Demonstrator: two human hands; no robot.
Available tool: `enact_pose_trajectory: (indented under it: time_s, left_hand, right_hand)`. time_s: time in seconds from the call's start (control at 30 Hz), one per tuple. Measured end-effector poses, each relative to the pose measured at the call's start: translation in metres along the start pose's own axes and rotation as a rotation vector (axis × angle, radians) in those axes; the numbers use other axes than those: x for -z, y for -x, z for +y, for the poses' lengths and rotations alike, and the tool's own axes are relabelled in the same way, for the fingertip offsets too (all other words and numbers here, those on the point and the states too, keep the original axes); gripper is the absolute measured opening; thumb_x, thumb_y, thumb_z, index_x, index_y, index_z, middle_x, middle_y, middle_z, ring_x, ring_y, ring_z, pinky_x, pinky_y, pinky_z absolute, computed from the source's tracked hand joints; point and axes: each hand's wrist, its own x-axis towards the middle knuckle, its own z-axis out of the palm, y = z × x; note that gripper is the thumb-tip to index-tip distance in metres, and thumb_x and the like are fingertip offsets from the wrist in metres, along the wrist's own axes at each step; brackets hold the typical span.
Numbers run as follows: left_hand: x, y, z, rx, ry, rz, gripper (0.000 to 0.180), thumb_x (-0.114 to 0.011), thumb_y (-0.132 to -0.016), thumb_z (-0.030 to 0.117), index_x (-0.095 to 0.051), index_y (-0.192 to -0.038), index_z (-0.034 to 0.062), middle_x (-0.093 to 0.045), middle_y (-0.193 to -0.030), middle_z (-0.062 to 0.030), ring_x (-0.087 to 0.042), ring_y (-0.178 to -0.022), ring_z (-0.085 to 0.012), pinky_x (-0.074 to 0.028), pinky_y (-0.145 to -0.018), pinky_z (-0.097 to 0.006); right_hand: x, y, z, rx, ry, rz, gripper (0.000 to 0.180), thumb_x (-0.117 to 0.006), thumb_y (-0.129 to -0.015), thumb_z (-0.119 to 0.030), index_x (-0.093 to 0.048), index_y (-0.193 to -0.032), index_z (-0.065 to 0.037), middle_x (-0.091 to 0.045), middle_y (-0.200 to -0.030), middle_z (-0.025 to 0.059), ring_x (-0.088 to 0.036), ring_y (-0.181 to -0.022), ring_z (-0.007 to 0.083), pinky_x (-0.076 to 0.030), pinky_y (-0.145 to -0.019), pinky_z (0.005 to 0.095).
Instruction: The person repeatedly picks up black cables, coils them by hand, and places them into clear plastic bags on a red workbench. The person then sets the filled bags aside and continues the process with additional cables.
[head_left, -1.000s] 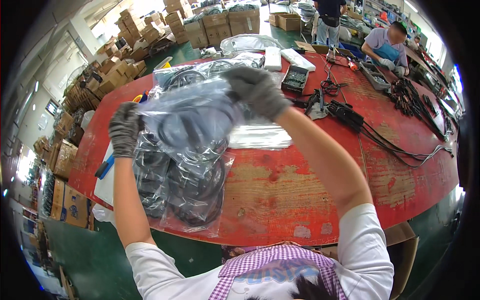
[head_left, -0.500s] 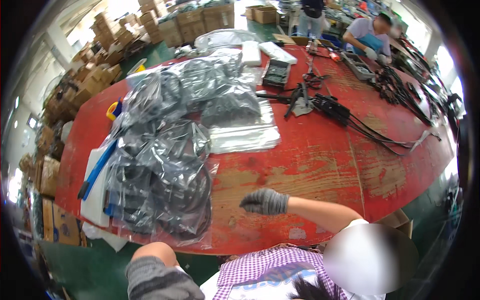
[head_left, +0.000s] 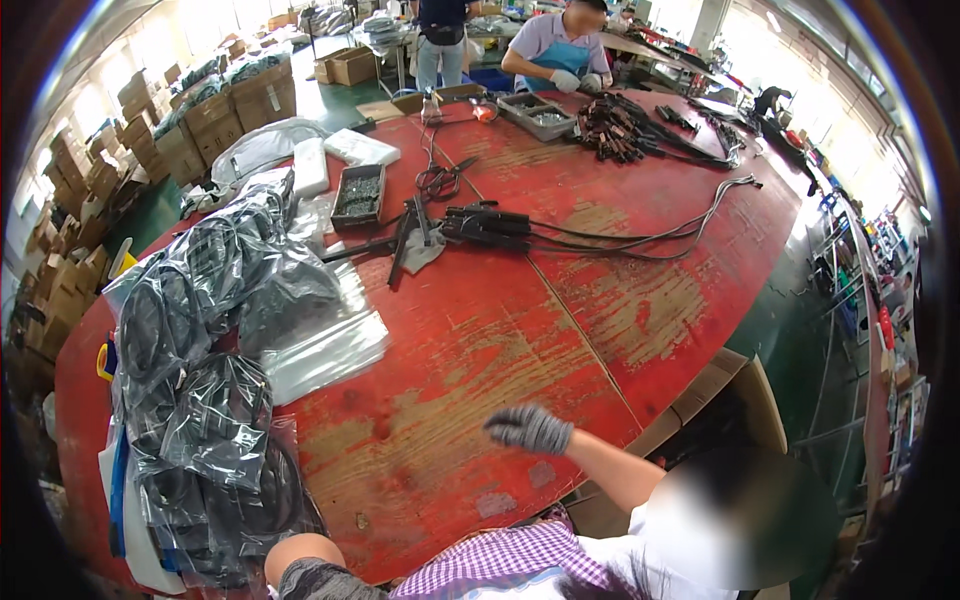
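- Right hand [head_left: 530, 429]: gray knit glove, above the near part of the worn red table [head_left: 430, 350]; fingers bunched, pointing left, nothing seen in them. Palm side hidden, can't tell if fully closed.
- Left hand [head_left: 325, 582]: gray glove, cut by lower edge; fingers out of sight, grip can't tell.
- Bagged black cables [head_left: 215, 420]: heaped left of the right hand, well apart; nearest bags just beside the left hand, contact unclear.
- Flat clear bags [head_left: 325, 355]: up-left of right hand, against the heap.
- Black connectors with gray leads [head_left: 485, 226]: beyond right hand, well apart.
- Parts tray [head_left: 358, 195]: farther, up-left of right hand.
- Open carton [head_left: 750, 400]: right of right hand, beside table edge.
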Motion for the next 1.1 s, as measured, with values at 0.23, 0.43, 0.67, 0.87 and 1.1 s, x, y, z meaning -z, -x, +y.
enact_pose_trajectory:
  time_s: [0.23, 0.43, 0.67, 0.87, 1.1]
  left_hand:
    - [-0.011, -0.015, -0.005, 0.051, 0.004, -0.005, 0.016, -0.052, -0.086, 0.019, -0.056, -0.091, 0.0045, -0.055, -0.086, -0.0069, -0.053, -0.071, -0.0162, -0.045, -0.059, -0.03]
    - [-0.01, -0.02, 0.004, 0.097, -0.013, 0.015, 0.016, -0.054, -0.085, 0.019, -0.056, -0.091, 0.0042, -0.055, -0.084, -0.0065, -0.053, -0.07, -0.0156, -0.045, -0.059, -0.03]
    - [-0.011, -0.012, 0.008, 0.107, -0.011, 0.057, 0.016, -0.056, -0.085, 0.019, -0.056, -0.091, 0.004, -0.055, -0.082, -0.0059, -0.052, -0.069, -0.015, -0.045, -0.059, -0.029]
    - [-0.001, -0.01, 0.003, 0.087, 0.055, -0.003, 0.017, -0.057, -0.085, 0.019, -0.055, -0.091, 0.0037, -0.056, -0.08, -0.0055, -0.052, -0.068, -0.0145, -0.045, -0.059, -0.029]
    - [0.003, -0.011, -0.024, 0.154, 0.077, 0.001, 0.018, -0.059, -0.084, 0.019, -0.055, -0.091, 0.0035, -0.056, -0.077, -0.0049, -0.051, -0.066, -0.0138, -0.045, -0.059, -0.028]
  right_hand:
    - [0.155, -0.12, 0.012, 0.315, 0.495, 0.812, 0.024, -0.062, -0.078, -0.018, -0.06, -0.096, -0.004, -0.063, -0.087, 0.0094, -0.06, -0.08, 0.0216, -0.048, -0.072, 0.0309]
    - [0.229, -0.203, 0.004, -0.056, 1.121, 0.919, 0.058, -0.056, -0.077, -0.042, -0.043, -0.123, -0.009, -0.047, -0.123, 0.014, -0.041, -0.117, 0.0301, -0.034, -0.094, 0.0464]
    - [0.209, -0.2, -0.01, -0.203, 1.233, 0.647, 0.055, -0.059, -0.075, -0.047, -0.05, -0.113, -0.009, -0.054, -0.111, 0.0122, -0.052, -0.103, 0.0288, -0.042, -0.085, 0.0424]
    - [0.157, -0.119, 0.024, 0.384, 1.027, 0.728, 0.021, -0.064, -0.073, -0.03, -0.058, -0.079, -0.011, -0.057, -0.074, 0.0108, -0.055, -0.076, 0.0298, -0.042, -0.065, 0.0433]
    - [0.025, -0.026, 0.0, 0.805, 1.247, 0.242, 0.011, -0.057, -0.071, -0.026, -0.056, -0.076, -0.017, -0.053, -0.079, 0.0033, -0.052, -0.076, 0.021, -0.041, -0.064, 0.0371]
